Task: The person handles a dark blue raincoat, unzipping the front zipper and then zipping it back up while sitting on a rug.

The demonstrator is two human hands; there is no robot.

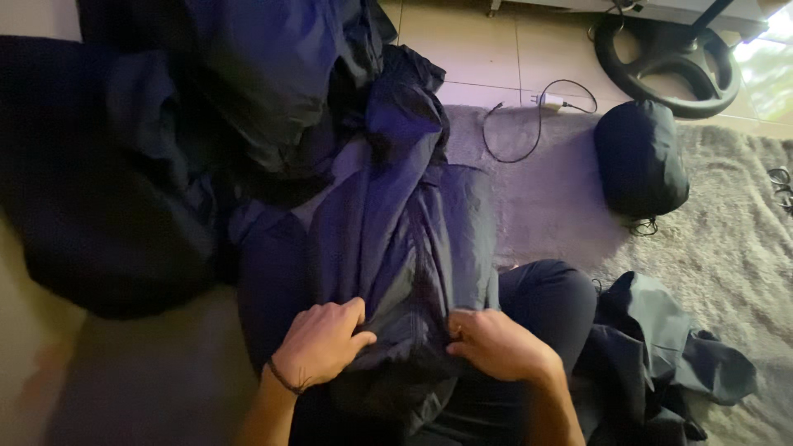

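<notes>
Both hands work at the near edge of a dark blue jacket [396,239] that is spread lengthwise away from the person, over their lap and onto the grey rug [562,198]. The left hand [322,343] has a thin dark band around its wrist; its grip is clamped on a fold of the jacket fabric, fingers curled over the top and thumb pressed in from the side. The right hand [496,343] sits just beside it, knuckles up, its grip likewise closed on the same edge of the cloth, with the fingertips tucked under and hidden. Between the two hands the fabric bunches into a ridge, and the rest of the jacket runs up and away from them toward the top of the view, where it meets a heap of more dark garments [206,107] on the left. The person's knee in dark trousers [549,301] shows just right of the jacket. Near the right thigh lies another crumpled dark garment [669,347]. Further off on the rug rests a small stuffed dark pouch [640,157], with a white charger and its black cable [537,124] near it. A black round stand base [669,62] stands on the tiled floor beyond
</notes>
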